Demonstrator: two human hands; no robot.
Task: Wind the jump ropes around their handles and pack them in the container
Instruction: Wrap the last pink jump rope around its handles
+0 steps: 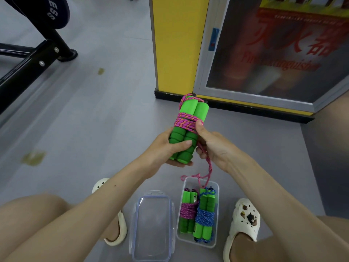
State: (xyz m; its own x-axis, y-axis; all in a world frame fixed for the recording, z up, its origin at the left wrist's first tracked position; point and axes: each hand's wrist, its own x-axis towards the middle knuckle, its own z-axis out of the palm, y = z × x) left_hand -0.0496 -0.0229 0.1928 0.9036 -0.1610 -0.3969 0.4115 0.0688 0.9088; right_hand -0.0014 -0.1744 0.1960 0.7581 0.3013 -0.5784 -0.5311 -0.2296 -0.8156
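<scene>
- Green handles (186, 133), paired side by side, held upright in mid-air, beyond the container (183, 238).
- Pink rope (188, 121) wound in several turns round the middle of the handles; loose tail (209, 167) hanging down to the container's far rim.
- Left hand (170, 150) clamped round the lower handle ends, thumb across the front.
- Right hand (211, 146) pinching the rope, thumb pressed on the wound turns, fingers curled on the tail.
- Container on the floor (94, 114) between two white shoes, holding a pink bundle (188, 212) and a blue bundle (204, 216) side by side.
- Clear lid (152, 225) flat on the floor, just left of the container.
</scene>
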